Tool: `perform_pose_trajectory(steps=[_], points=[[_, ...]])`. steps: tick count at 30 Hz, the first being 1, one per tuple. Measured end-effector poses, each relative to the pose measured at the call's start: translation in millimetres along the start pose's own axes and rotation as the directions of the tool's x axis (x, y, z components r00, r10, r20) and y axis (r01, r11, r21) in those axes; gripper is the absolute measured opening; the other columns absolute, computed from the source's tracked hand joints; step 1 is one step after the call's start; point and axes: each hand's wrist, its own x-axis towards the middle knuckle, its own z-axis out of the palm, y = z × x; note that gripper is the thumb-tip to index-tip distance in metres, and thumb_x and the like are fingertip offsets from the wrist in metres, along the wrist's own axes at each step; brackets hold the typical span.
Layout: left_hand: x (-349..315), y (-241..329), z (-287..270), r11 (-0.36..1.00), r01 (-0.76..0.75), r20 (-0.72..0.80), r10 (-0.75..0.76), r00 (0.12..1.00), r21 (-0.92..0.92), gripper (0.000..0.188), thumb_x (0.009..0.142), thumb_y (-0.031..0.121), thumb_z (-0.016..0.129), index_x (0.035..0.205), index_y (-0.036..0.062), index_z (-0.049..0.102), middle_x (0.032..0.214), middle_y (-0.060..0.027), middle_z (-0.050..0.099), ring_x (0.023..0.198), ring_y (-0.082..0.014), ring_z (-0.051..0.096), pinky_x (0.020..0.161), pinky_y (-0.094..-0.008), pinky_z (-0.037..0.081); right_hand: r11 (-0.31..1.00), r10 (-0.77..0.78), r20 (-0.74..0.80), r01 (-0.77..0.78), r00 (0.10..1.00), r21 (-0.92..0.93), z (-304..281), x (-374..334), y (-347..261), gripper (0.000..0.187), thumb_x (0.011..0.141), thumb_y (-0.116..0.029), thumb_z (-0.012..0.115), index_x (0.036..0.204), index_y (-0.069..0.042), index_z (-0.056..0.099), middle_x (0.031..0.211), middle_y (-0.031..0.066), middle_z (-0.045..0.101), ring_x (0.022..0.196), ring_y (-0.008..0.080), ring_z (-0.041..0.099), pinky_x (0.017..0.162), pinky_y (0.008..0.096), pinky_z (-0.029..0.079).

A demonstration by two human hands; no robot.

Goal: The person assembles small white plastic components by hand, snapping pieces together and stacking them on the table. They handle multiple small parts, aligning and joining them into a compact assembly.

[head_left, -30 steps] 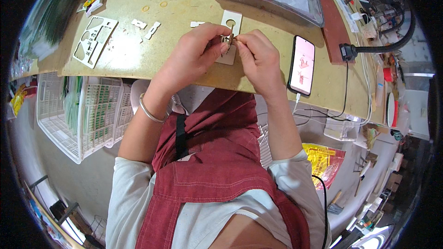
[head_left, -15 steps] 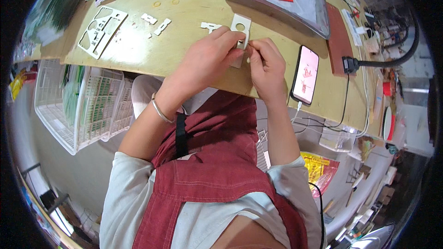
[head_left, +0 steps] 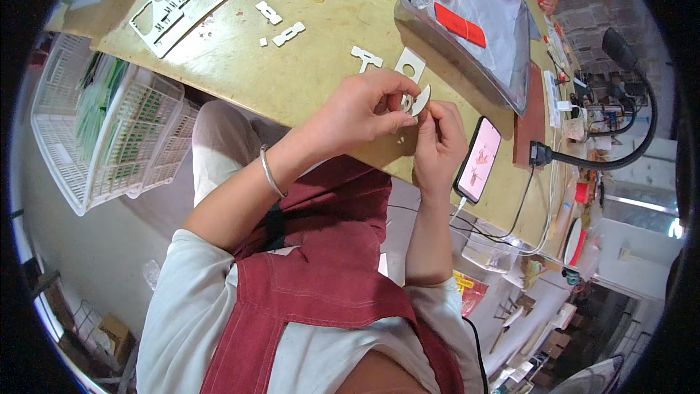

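Between my hands, above the table's front edge, is a small off-white piece with a curved edge [head_left: 421,101]. My left hand [head_left: 364,111] is closed on it, thumb and fingers pinching it from the left. My right hand [head_left: 440,147] is closed too, its fingertips pressed against the piece's lower right edge. Just beyond lies a flat off-white plate with a round hole [head_left: 415,57], partly hidden by my left hand. A T-shaped cut-out piece [head_left: 366,57] is to its left. Further left are two notched pieces [head_left: 269,12] [head_left: 289,34] and a tiny square one [head_left: 264,42].
A cut-out sheet [head_left: 184,13] lies at the far left. A plastic tray [head_left: 467,69] holding clear bags and a red packet [head_left: 460,24] stands beyond my hands. A cabled phone [head_left: 479,160] is at right. Another person's hand [head_left: 550,0] shows at the far right.
The view has turned, so the table's contents appear shifted. The held piece now shows its curved edge towards the right, with both hands still on it. The other person's hand has come into view.
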Motion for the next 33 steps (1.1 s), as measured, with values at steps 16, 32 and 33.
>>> perform_pose_trajectory(steps=[16, 32, 33], points=[[4.5, -4.2, 0.9, 0.993, -0.106, -0.009, 0.107, 0.994, 0.06, 0.035, 0.089, 0.012, 0.085, 0.121, 0.0064, 0.073, 0.084, -0.0036, 0.062, 0.071, -0.0151, 0.056, 0.065, -0.0299, 0.048, 0.997, 0.067, -0.01, -0.067, 0.998, -0.034, -0.5, -2.8, -5.4, 0.009, 0.103, -0.001, 0.067, 0.108, 0.005, 0.07, 0.102, 0.011, 0.068, 0.092, 0.0181, 0.065, 0.083, 0.0281, 0.052], [9.3, 3.5, -19.9, 0.961, 0.199, 0.091, -0.184, 0.979, -0.192, 0.032, 0.092, 0.006, 0.081, 0.122, 0.0007, 0.073, 0.082, 0.0057, 0.056, 0.075, -0.0046, 0.05, 0.067, -0.0248, 0.044, 0.944, 0.267, 0.006, -0.263, 0.964, 0.199, -3.7, -7.4, -7.1, 0.011, 0.104, -0.003, 0.069, 0.111, 0.005, 0.07, 0.1, 0.0058, 0.065, 0.088, 0.0122, 0.061, 0.078, 0.0254, 0.049], [9.7, 4.7, -21.7, 0.95, 0.224, 0.098, -0.208, 0.973, -0.215, 0.032, 0.092, 0.006, 0.081, 0.123, 0.0007, 0.073, 0.082, 0.0062, 0.057, 0.075, -0.0041, 0.049, 0.067, -0.0246, 0.044, 0.939, 0.284, 0.004, -0.279, 0.959, 0.203, -5.3, -8.9, -6.4, 0.011, 0.104, -0.003, 0.069, 0.111, 0.005, 0.07, 0.099, 0.0057, 0.065, 0.087, 0.0121, 0.061, 0.078, 0.0252, 0.049]])
